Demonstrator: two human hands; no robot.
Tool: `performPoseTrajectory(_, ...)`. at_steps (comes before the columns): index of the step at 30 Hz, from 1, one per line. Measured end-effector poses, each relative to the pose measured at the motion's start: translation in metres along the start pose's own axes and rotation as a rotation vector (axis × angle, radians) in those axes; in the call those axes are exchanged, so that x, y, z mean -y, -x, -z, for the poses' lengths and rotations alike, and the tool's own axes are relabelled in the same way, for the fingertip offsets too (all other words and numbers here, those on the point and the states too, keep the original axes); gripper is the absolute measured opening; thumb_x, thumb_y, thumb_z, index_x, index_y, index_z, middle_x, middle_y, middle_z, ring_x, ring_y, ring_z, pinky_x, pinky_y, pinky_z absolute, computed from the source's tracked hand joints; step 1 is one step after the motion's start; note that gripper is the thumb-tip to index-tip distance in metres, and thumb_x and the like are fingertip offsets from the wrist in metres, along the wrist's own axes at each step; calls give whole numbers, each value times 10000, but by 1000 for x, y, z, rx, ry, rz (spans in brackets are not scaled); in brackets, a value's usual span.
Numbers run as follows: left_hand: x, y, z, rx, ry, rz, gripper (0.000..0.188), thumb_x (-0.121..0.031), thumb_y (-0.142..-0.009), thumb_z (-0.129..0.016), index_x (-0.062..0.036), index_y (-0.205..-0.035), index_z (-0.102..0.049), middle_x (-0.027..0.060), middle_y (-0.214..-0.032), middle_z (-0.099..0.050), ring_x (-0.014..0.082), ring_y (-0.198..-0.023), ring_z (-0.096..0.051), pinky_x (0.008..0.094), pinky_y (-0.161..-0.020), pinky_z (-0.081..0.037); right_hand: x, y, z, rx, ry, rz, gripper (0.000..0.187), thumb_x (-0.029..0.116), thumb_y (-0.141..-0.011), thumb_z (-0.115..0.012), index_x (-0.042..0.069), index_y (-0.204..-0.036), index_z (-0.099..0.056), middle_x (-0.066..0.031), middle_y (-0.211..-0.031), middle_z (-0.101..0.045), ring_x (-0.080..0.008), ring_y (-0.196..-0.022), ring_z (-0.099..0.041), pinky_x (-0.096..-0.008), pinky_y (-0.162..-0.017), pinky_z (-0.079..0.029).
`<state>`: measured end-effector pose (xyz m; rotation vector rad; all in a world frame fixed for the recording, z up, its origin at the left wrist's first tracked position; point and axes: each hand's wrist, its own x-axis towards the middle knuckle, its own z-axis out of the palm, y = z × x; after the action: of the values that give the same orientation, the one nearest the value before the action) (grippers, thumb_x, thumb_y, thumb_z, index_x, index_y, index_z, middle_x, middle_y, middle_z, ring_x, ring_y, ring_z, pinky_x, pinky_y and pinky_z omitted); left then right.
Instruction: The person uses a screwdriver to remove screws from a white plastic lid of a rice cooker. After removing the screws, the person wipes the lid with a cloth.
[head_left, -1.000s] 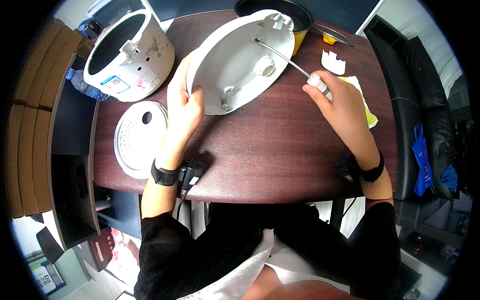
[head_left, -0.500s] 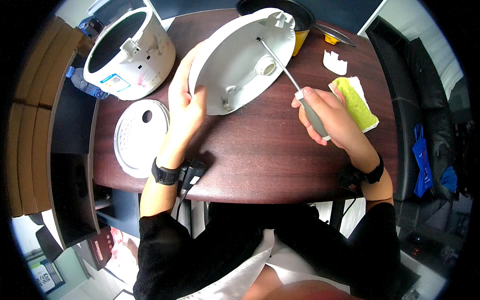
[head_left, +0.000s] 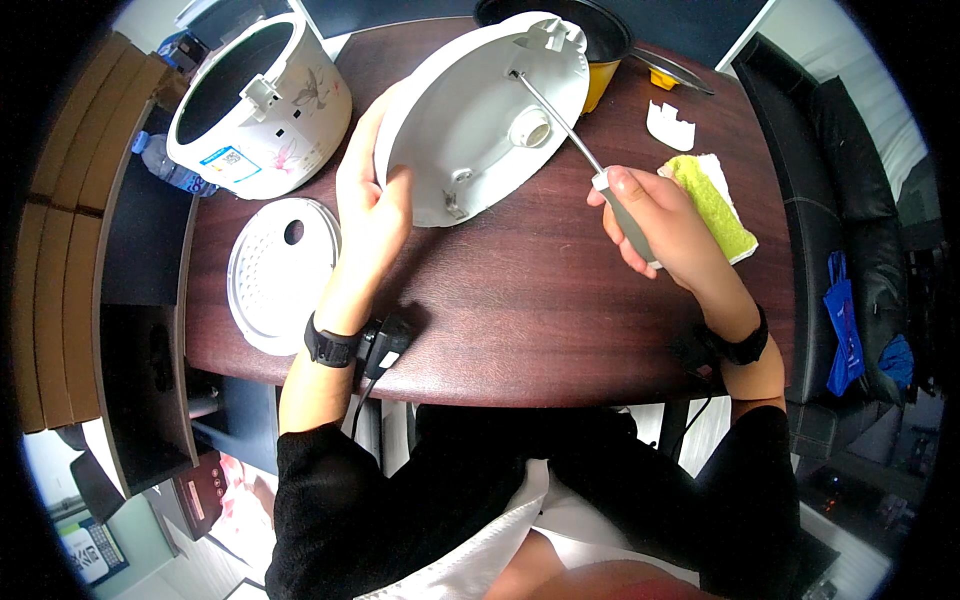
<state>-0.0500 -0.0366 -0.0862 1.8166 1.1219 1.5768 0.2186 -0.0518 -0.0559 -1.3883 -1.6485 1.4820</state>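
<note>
Rice-cooker lid shell (head_left: pixel 455 120), white, dished, apparently plastic; held tilted, hollow side showing, over the far half of the worktop (head_left: pixel 560 330), between the rice-cooker body (head_left: pixel 255 135) and a green-and-white cleaning pad (head_left: pixel 715 210). Judged light, stiff, smooth enough to slip; notched end probably the most breakable. Recommended hold: the plain curved rim, away from the notches. Left hand (head_left: pixel 373 205): clamped on the rim's left side. Right hand (head_left: pixel 665 220): well apart, wrapped round the grey handle of a screwdriver (head_left: pixel 626 220), slim rigid shaft, tip at a small dark opening inside the shell.
</note>
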Motion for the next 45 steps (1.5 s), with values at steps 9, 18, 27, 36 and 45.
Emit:
performPoseTrajectory(9, -4, 3, -4, -2, 95, 89, 652, 78, -650, -399, -12, -1295, -435, 119, -1277, -492, 213, -1226, -431, 319, -1039, -296, -4, 2, -11, 197, -460, -36, 487, 440, -968, -328, -22, -1008, -476, -39, -617, -478, -97, -353, -435, -219, -283, -304)
performPoseTrajectory(18, -2, 0, 0, 19, 51, -8, 653, 71, -653, -385, -3, -1301, -426, 134, -1266, -499, 206, -1224, -429, 317, -1038, -290, -2, -12, 0, -383, 658, 294, 329, 371, -902, -508, 54, -906, -596, -136, -684, -611, -316, -632, -604, -390, -574, -454)
performPoseTrajectory(27, -2, -1, 0, -4, 33, 22, 647, 93, -645, -371, -1, -1281, -443, 124, -1254, -502, 205, -1212, -437, 319, -1036, -289, 2, -2, 7, -11, 65, 30, 414, 407, -953, -407, 22, -910, -555, -26, -589, -496, -103, -414, -469, -255, -369, -371)
performPoseTrajectory(36, -3, 2, -4, -10, 46, 33, 627, 88, -662, -373, 4, -1280, -441, 136, -1252, -502, 209, -1208, -437, 318, -1036, -285, -2, 2, -18, 222, -625, -97, 455, 435, -972, -324, 8, -980, -483, -39, -638, -476, -96, -368, -419, -228, -304, -321)
performPoseTrajectory(45, -3, 1, -2, 3, 4, -9, 625, 83, -664, -379, 6, -1282, -436, 142, -1242, -511, 209, -1198, -448, 319, -1030, -296, -11, -13, -2, -308, 741, 344, 388, 387, -944, -426, 20, -901, -541, -137, -612, -578, -289, -512, -574, -381, -453, -431)
